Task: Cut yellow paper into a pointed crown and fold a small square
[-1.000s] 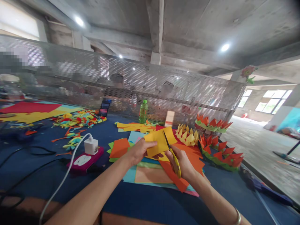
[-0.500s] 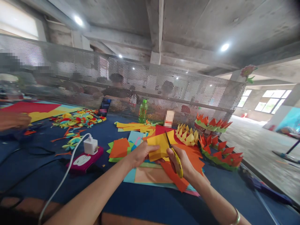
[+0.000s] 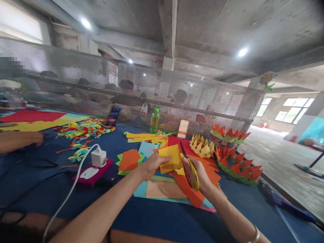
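Note:
My left hand [image 3: 151, 165] pinches a folded yellow paper square [image 3: 170, 158] above the blue table [image 3: 162, 219]. My right hand [image 3: 199, 176] grips yellow-handled scissors [image 3: 190, 165], whose dark blades point up along the right edge of the yellow paper. Below both hands lies a stack of coloured paper sheets [image 3: 164, 189] in orange, tan, red and light blue.
Folded paper crowns [image 3: 202, 145] and orange-green paper flowers [image 3: 238, 165] stand at the right. A white charger on a pink phone [image 3: 95, 167] with cable lies at the left. A green bottle [image 3: 154, 120] stands by the mesh screen [image 3: 141, 91]. Another person's hand [image 3: 30, 138] rests far left.
The yellow paper has dropped lower and looks narrower, with the scissors now at its right edge. Another person's hand has moved in at the far left.

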The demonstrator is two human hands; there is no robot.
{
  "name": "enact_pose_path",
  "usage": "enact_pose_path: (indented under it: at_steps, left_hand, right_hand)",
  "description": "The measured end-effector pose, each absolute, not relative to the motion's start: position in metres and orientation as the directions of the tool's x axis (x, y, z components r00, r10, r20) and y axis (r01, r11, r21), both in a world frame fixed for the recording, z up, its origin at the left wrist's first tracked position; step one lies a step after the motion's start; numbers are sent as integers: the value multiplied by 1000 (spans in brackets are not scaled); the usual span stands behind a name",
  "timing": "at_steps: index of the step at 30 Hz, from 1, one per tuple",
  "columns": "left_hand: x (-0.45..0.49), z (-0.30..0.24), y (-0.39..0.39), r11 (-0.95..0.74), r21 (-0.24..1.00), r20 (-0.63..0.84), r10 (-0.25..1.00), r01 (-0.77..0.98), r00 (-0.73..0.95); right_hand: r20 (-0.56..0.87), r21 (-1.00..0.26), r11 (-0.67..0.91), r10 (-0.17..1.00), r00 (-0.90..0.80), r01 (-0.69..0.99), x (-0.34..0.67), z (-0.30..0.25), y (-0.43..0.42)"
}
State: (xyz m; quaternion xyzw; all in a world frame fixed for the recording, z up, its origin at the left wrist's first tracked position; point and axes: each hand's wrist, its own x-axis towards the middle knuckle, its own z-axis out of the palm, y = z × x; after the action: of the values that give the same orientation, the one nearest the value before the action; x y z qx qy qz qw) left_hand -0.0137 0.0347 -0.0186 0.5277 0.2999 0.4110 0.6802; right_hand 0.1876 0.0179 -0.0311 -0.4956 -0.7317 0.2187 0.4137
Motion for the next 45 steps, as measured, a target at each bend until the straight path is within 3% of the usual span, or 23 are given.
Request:
enact_pose_path:
  at_steps: [5,7,10,13,18,23,30,37,41,45]
  left_hand:
    - [-23,-13,41,103,960,-17,949,-260,315]
    - [-27,-11,44,97,962,-30,967,-256,254]
    - [-32,-11,47,82,968,-33,979,-239,201]
    - [-34,-12,49,75,969,-32,983,-236,181]
    - [-33,-10,48,81,968,-38,983,-239,179]
    - [-32,-9,48,90,967,-50,984,-238,169]
    - [-36,-11,53,99,961,-67,990,-260,128]
    - [-39,-11,56,77,949,-39,991,-305,127]
    - [-37,-5,53,74,948,-38,992,-308,119]
    - [-37,-3,51,64,944,-29,993,-325,111]
  right_hand:
    - [372,-605,264,928,-27,751,211,-18,33]
    - [327,-469,125,944,40,874,227,-16,42]
    - [269,-157,-59,958,100,986,250,-21,54]
    - [226,-66,-125,964,137,990,261,-25,56]
    - [312,-27,-16,950,24,1000,247,-21,54]
    - [221,-36,220,953,-207,975,222,-25,87]
    - [116,-76,206,974,-197,976,231,-30,129]
    - [217,-219,123,973,-75,968,233,-15,117]
    - [110,-296,195,979,-169,935,218,-15,95]
    - [41,-277,194,981,-190,941,200,-21,73]
